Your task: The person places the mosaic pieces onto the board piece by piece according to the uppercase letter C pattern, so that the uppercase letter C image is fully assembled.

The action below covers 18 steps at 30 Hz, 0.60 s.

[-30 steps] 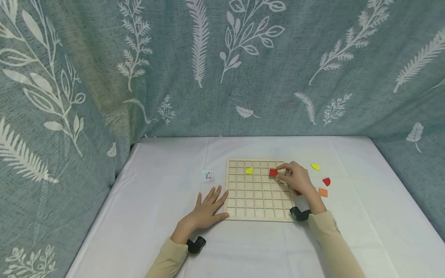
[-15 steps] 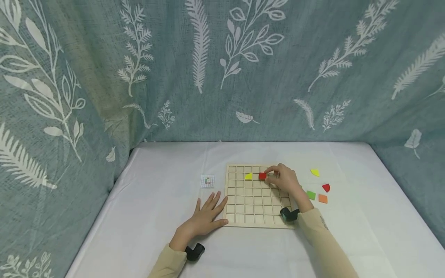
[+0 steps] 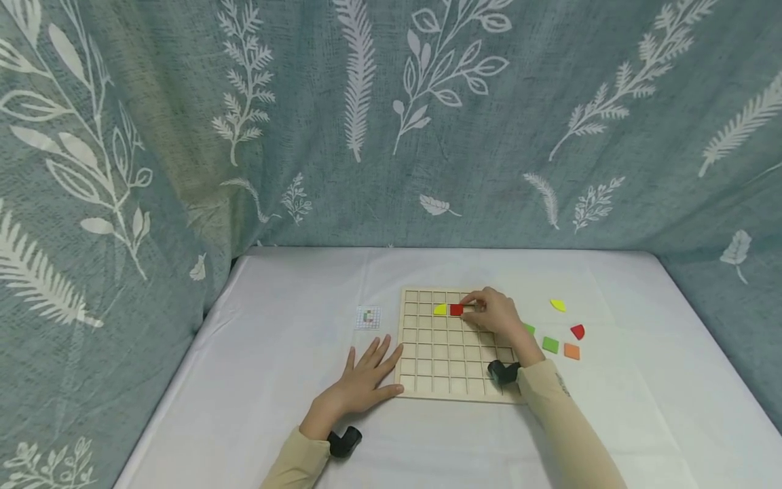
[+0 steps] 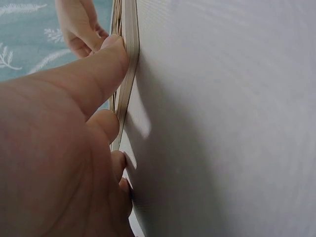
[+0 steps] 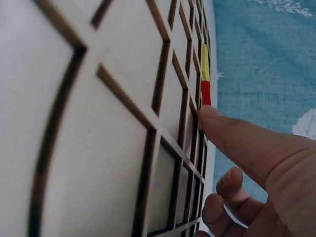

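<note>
A square wooden grid board (image 3: 449, 367) lies on the white table. My right hand (image 3: 496, 314) is over its upper right part, pinching a red square tile (image 3: 456, 310) by its right side between thumb and index finger. The tile sits directly right of a yellow quarter-circle tile (image 3: 440, 310) in the same row. In the right wrist view the thumb meets the end of the red tile (image 5: 206, 93), with the yellow tile (image 5: 205, 61) beyond it. Fingers spread, my left hand (image 3: 360, 380) lies at the board's left edge, thumb and index fingertip against the frame.
Right of the board lie a yellow quarter-circle (image 3: 558, 305), a red quarter-circle (image 3: 578, 331), an orange square (image 3: 571, 351) and a green square (image 3: 550, 345). Another green piece (image 3: 529, 329) is partly hidden by the right wrist. A small printed pattern card (image 3: 368, 317) lies left of the board.
My right hand has carried the red square tile leftward across the board, up to the yellow quarter-circle. Green pieces behind the right wrist have come into view. The left hand has stayed put.
</note>
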Tool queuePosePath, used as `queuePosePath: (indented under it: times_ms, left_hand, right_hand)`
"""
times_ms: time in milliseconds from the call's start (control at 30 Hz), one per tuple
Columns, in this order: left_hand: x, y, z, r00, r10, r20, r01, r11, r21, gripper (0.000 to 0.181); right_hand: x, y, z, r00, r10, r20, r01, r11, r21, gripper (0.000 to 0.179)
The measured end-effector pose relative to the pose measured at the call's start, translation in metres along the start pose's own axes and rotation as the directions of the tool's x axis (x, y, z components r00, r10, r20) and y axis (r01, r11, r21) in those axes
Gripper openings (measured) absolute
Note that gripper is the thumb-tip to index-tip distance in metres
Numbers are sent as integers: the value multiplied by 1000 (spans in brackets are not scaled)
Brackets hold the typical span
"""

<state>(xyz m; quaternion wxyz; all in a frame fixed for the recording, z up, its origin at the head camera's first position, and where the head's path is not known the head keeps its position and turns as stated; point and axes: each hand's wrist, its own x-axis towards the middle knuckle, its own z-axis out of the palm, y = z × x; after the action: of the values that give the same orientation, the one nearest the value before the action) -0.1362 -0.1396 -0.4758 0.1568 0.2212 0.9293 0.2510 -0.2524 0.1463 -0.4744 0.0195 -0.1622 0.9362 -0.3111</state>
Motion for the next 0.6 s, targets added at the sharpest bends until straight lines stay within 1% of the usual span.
queuePosePath:
  times_ms: [200,333,600]
  left_hand:
    - [0,-3,1,1000,-4,3,4,1000,13,68]
    - [1,-3,1,1000,-8,5,8,1000,16,67]
    - [1,-2,2,1000,-8,6,8,1000,9,68]
  right_hand:
    - [2,-2,1,1000,-2,30,0,999,48,25]
    - [3,-3,2,999,19,30,-20,998,54,26]
    - [3,-2,1,999,33,38,-35,998,48,28]
